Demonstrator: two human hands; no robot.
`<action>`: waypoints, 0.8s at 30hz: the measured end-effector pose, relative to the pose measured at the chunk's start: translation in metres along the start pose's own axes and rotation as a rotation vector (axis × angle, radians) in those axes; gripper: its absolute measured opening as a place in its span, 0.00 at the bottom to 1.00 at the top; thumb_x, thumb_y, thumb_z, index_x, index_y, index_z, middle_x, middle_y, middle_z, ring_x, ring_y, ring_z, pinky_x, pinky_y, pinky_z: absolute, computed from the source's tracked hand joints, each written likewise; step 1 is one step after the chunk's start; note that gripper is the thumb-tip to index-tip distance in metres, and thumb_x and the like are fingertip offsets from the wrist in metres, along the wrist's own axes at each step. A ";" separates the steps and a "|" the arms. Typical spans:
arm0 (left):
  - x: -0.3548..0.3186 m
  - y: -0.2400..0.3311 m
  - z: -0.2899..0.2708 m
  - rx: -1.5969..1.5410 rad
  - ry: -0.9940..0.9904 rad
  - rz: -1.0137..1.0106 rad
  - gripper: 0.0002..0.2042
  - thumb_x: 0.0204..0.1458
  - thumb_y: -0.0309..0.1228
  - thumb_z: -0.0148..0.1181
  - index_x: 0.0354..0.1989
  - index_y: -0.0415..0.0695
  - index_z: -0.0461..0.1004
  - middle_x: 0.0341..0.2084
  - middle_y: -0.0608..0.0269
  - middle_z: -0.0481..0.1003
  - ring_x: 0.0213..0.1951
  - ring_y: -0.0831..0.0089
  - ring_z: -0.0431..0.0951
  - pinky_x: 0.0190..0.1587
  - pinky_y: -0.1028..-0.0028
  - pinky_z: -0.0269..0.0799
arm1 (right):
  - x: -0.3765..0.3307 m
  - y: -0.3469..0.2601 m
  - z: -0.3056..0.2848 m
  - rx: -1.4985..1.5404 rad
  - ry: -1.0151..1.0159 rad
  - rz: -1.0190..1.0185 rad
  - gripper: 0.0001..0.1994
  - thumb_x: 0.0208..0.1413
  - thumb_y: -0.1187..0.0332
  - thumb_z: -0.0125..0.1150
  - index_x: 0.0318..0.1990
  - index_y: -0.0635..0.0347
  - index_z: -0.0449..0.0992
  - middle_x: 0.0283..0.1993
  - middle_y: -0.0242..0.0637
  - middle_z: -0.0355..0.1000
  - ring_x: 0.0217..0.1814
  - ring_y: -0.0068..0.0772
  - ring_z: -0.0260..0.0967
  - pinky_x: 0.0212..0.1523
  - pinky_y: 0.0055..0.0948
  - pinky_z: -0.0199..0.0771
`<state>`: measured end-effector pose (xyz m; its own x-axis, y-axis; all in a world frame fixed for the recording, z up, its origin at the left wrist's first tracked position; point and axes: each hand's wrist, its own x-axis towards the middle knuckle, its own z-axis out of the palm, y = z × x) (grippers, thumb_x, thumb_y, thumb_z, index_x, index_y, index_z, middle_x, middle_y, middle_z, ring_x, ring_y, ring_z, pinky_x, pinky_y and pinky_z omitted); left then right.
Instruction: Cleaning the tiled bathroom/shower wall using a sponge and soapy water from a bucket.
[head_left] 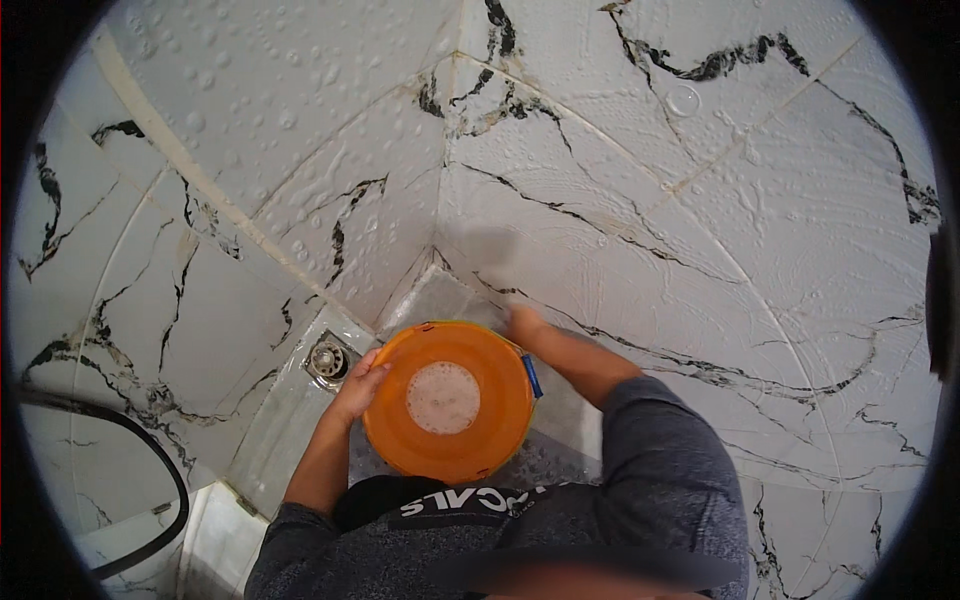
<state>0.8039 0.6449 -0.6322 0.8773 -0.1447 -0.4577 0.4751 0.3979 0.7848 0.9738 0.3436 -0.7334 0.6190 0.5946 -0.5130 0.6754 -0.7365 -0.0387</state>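
The person stands in the corner of a tiled shower area and holds an orange plastic bucket (447, 400) between 2 hands, low in front of the body. The bucket is upright, seen from straight above, with a shallow pool of foamy water (442, 397) at its bottom. A blue handle grip (533, 377) sits on its right rim.

The left hand (358, 384) is pressed against the bucket's left wall, fingers curled onto the rim in a grasp. The right hand (522, 322) is at the upper right edge of the bucket, close against the rim; whether its fingers close around the rim cannot be told, as the bucket hides them.

Just to the left of the bucket, beside the left hand, a round metal floor drain (326, 358) is set in the wet floor. White marble-look wall tiles (300, 120) with black veins rise on both sides of the corner, covered in soap suds and bubbles. A black hose (150, 440) curves along the lower left. Both forearms come out of grey sleeves (660, 450).
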 end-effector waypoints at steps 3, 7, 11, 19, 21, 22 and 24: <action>-0.005 -0.004 -0.006 0.034 0.031 0.006 0.13 0.53 0.26 0.43 0.47 0.41 0.62 0.39 0.68 0.68 0.40 0.80 0.67 0.44 0.81 0.62 | -0.048 -0.011 -0.066 -0.254 0.013 -0.291 0.17 0.47 0.62 0.47 0.45 0.57 0.69 0.41 0.39 0.69 0.47 0.40 0.63 0.52 0.38 0.56; -0.001 -0.003 -0.002 0.054 0.039 -0.003 0.13 0.53 0.26 0.43 0.48 0.41 0.62 0.39 0.67 0.67 0.40 0.80 0.66 0.44 0.81 0.62 | -0.005 -0.034 -0.142 -0.746 0.597 -0.317 0.18 0.48 0.64 0.45 0.46 0.63 0.68 0.52 0.37 0.63 0.54 0.36 0.57 0.55 0.34 0.52; 0.006 -0.005 -0.003 0.009 0.021 -0.025 0.14 0.52 0.25 0.43 0.49 0.41 0.61 0.40 0.67 0.67 0.41 0.81 0.66 0.44 0.82 0.62 | 0.052 -0.039 -0.116 -0.800 0.210 -0.294 0.16 0.48 0.65 0.45 0.42 0.61 0.73 0.56 0.37 0.59 0.59 0.38 0.52 0.57 0.33 0.49; 0.005 0.000 0.004 0.049 -0.005 0.008 0.14 0.51 0.27 0.45 0.48 0.42 0.61 0.40 0.67 0.67 0.42 0.78 0.66 0.45 0.79 0.61 | -0.184 0.066 0.076 -0.854 0.275 -0.089 0.23 0.47 0.66 0.44 0.54 0.58 0.61 0.59 0.35 0.56 0.64 0.28 0.45 0.63 0.35 0.38; -0.001 -0.004 -0.001 0.043 0.041 0.000 0.14 0.51 0.27 0.44 0.48 0.42 0.61 0.40 0.67 0.67 0.42 0.78 0.66 0.45 0.79 0.61 | -0.197 0.041 -0.003 -0.590 0.439 0.007 0.22 0.47 0.67 0.42 0.54 0.56 0.63 0.61 0.30 0.53 0.64 0.26 0.43 0.59 0.36 0.44; -0.003 -0.004 -0.001 0.037 0.064 -0.010 0.14 0.52 0.26 0.44 0.48 0.42 0.61 0.40 0.67 0.67 0.42 0.78 0.66 0.45 0.80 0.61 | -0.199 0.026 -0.055 -0.654 0.557 0.040 0.23 0.47 0.67 0.42 0.54 0.55 0.62 0.61 0.28 0.53 0.63 0.26 0.45 0.57 0.35 0.46; -0.002 -0.006 0.003 0.037 0.059 -0.007 0.14 0.52 0.26 0.44 0.48 0.42 0.61 0.40 0.67 0.67 0.42 0.78 0.66 0.45 0.80 0.61 | -0.179 0.000 -0.120 -0.691 0.848 0.124 0.23 0.48 0.68 0.42 0.55 0.53 0.61 0.61 0.23 0.53 0.61 0.24 0.47 0.54 0.35 0.48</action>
<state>0.7992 0.6406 -0.6346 0.8688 -0.0929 -0.4863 0.4843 0.3635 0.7958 0.9107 0.2754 -0.5388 0.5937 0.7522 0.2858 0.5041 -0.6245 0.5966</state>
